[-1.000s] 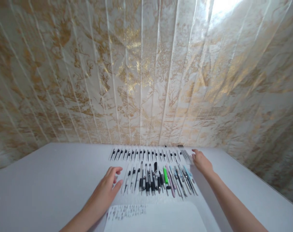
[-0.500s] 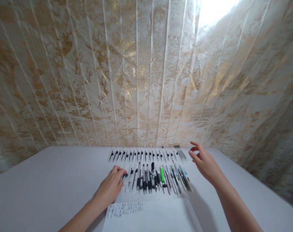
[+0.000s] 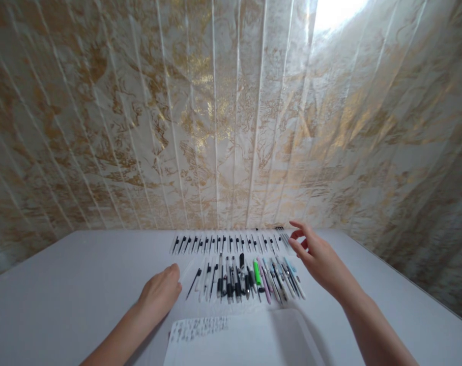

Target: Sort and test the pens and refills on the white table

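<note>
While the left hand (image 3: 160, 292) is being kept low over the white table (image 3: 82, 284), its fingers are being curled inward; whether anything is being gripped cannot be told. Just beside them, a slim black stick with a dark clip-like end (image 3: 194, 283) is being left aslant at the front row's left end. Below that row, a white sheet bearing dark handwriting (image 3: 246, 345) is being overlapped by a shadow. Rightward, clear pens with black grips (image 3: 229, 290), a bright green pen (image 3: 257, 273) and a pink pen (image 3: 265, 282) are being kept close together. Behind them, a row of thin clear-and-black pens (image 3: 237, 244) is being ended by slender grey rods (image 3: 285, 238). Near these, the right hand (image 3: 315, 254) is being held with thumb and forefinger apart, seemingly between grasps; a narrow, careful pinch is being called for by such closely spaced pieces.
</note>
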`<state>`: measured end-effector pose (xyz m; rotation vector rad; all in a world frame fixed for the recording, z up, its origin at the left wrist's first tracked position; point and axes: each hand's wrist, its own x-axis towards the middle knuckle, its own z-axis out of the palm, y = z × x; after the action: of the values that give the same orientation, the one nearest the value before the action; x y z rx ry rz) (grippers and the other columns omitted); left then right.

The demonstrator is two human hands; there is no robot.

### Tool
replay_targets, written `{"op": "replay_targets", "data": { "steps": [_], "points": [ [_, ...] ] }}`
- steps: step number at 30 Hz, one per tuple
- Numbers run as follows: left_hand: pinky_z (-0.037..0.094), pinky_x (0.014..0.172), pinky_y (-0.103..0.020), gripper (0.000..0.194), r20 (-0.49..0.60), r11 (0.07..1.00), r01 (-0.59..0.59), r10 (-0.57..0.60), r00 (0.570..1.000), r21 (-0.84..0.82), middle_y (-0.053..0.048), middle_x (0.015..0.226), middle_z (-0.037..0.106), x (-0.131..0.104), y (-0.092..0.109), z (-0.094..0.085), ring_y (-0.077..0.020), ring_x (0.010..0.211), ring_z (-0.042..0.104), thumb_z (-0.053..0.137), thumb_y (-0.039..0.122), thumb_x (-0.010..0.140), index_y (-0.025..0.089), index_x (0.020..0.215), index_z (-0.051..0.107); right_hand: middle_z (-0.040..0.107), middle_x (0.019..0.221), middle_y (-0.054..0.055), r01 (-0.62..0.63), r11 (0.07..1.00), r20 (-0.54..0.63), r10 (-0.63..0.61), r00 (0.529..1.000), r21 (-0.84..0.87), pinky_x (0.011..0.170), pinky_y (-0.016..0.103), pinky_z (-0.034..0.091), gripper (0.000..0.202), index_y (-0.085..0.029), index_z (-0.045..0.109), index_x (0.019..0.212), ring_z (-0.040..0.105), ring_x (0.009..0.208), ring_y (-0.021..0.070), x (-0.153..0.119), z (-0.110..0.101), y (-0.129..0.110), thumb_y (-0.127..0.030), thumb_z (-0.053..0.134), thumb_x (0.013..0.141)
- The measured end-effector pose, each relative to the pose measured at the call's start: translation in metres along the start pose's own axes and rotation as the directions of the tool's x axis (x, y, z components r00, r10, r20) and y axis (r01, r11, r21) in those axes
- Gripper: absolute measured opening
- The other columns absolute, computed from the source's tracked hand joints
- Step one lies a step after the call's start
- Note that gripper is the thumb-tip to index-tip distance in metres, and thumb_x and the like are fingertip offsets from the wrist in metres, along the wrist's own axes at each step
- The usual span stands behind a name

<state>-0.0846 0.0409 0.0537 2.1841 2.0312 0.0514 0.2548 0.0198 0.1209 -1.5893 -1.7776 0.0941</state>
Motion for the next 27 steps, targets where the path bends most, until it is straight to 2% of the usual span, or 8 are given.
{"op": "replay_targets", "data": {
  "steps": [4,7,9,13,18,21,24,27],
  "points": [
    [0.04,0.067,-0.03,0.02,-0.009,0.999,0.005,-0.006,1.0,-0.05,-0.011,0.082,0.066,-0.001,-0.005,-0.004,-0.0234,0.077,0.066,0.033,0.004,0.082,0.015,0.091,0.047,0.067,0.091,0.007,0.023,0.999,0.048,-0.024,0.999,0.026,0.061,0.032,0.047,0.04,-0.02,0.045,0.122,0.059,0.059,0.0173,-0.003,0.001,-0.009,-0.04,0.04,0.088],
    [0.041,0.067,-0.026,0.022,-0.023,0.992,-0.045,0.043,0.999,-0.114,-0.007,0.082,0.065,-0.002,-0.004,-0.001,-0.0179,0.076,0.063,0.03,0.005,0.083,0.018,0.092,0.045,0.067,0.088,0.006,0.041,0.998,0.096,-0.046,0.994,0.054,0.06,0.032,0.046,0.04,-0.02,0.046,0.122,0.059,0.058,0.0172,-0.005,0.0,-0.019,-0.041,0.039,0.088],
    [0.041,0.07,-0.025,0.017,-0.038,0.985,-0.092,0.088,0.995,-0.143,-0.006,0.088,0.065,-0.005,0.0,0.002,-0.0169,0.08,0.062,0.033,0.011,0.085,0.019,0.089,0.047,0.067,0.086,0.006,0.055,0.997,0.118,-0.061,0.991,0.059,0.061,0.032,0.046,0.039,-0.02,0.047,0.121,0.058,0.058,0.0173,-0.007,0.0,-0.024,-0.04,0.039,0.089],
    [0.042,0.073,-0.028,0.012,-0.044,0.982,-0.13,0.125,0.991,-0.135,-0.007,0.095,0.063,-0.012,0.011,0.007,-0.02,0.083,0.063,0.042,0.024,0.083,0.02,0.083,0.053,0.065,0.083,0.005,0.059,0.997,0.145,-0.067,0.987,0.058,0.063,0.033,0.045,0.038,-0.021,0.046,0.122,0.058,0.062,0.018,-0.009,0.0,-0.029,-0.04,0.037,0.089],
    [0.041,0.069,-0.033,0.018,-0.033,0.995,-0.067,0.065,0.997,-0.071,-0.01,0.087,0.065,-0.013,0.01,0.007,-0.0267,0.079,0.064,0.041,0.02,0.079,0.019,0.077,0.058,0.064,0.083,0.005,0.056,0.997,0.171,-0.066,0.983,0.061,0.063,0.033,0.044,0.038,-0.021,0.045,0.122,0.057,0.063,0.018,-0.011,-0.002,-0.032,-0.039,0.037,0.09],
    [0.039,0.065,-0.032,0.016,-0.018,0.997,-0.015,0.014,1.0,-0.075,-0.008,0.076,0.064,-0.008,-0.005,-0.001,-0.0268,0.075,0.063,0.042,0.018,0.078,0.019,0.069,0.055,0.065,0.082,0.004,0.058,0.995,0.164,-0.071,0.984,0.086,0.062,0.032,0.044,0.036,-0.021,0.047,0.12,0.057,0.062,0.0176,-0.012,-0.003,-0.034,-0.038,0.039,0.089],
    [0.038,0.062,-0.029,0.02,-0.016,0.993,-0.008,0.006,1.0,-0.117,-0.003,0.067,0.058,-0.007,-0.016,-0.015,-0.0229,0.069,0.059,0.039,0.025,0.082,0.02,0.066,0.049,0.064,0.076,0.003,0.03,0.988,0.21,-0.061,0.976,0.149,0.059,0.03,0.044,0.031,-0.021,0.052,0.113,0.057,0.062,0.0171,-0.013,0.003,-0.036,-0.037,0.042,0.089],
    [0.038,0.063,-0.023,0.024,-0.031,0.942,-0.167,0.166,0.986,-0.291,0.002,0.071,0.051,-0.016,-0.005,-0.027,-0.0158,0.071,0.053,0.035,0.035,0.089,0.022,0.073,0.046,0.06,0.07,0.0,-0.093,0.924,0.357,-0.049,0.933,0.37,0.051,0.025,0.042,0.029,-0.02,0.055,0.108,0.053,0.057,0.0137,-0.016,0.022,-0.042,-0.038,0.046,0.088]
  ]
}}
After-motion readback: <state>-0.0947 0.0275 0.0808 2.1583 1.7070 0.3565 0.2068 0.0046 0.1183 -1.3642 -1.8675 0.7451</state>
